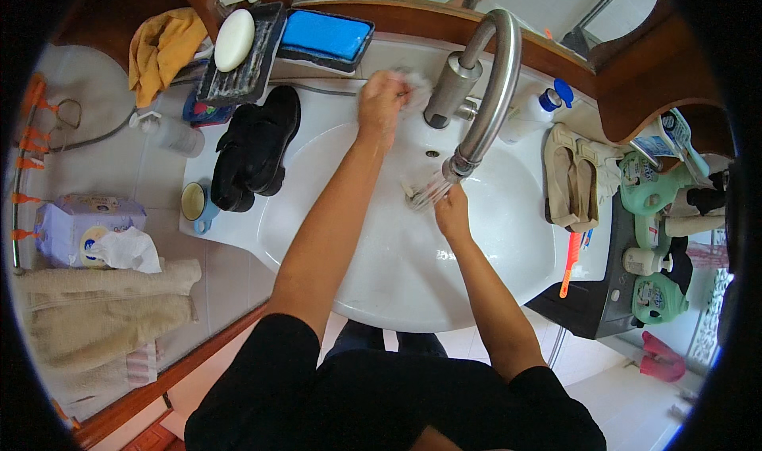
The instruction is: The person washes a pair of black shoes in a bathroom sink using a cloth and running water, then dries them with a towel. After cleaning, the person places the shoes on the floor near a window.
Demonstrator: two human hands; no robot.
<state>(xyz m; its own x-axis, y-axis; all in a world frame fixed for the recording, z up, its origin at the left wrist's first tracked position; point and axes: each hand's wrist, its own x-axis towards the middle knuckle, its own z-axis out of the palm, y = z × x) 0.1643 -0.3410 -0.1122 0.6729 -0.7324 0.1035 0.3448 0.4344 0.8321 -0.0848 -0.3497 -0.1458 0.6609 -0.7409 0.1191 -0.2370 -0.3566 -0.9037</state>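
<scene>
My left hand is at the back rim of the white washbasin, left of the curved metal tap. Its fingers are closed on a whitish, motion-blurred cloth-like thing. Under the tap's spout, my right hand is beside the running water. It seems closed on a small pale thing, partly hidden by the stream; its kind cannot be told. A pair of black shoes lies on the basin's left ledge, and a pair of beige shoes on the right ledge.
Behind the black shoes are a soap dish with white soap and a blue sponge in a tray. A blue enamel mug stands at left. A white bottle, an orange comb and green bottles are at right.
</scene>
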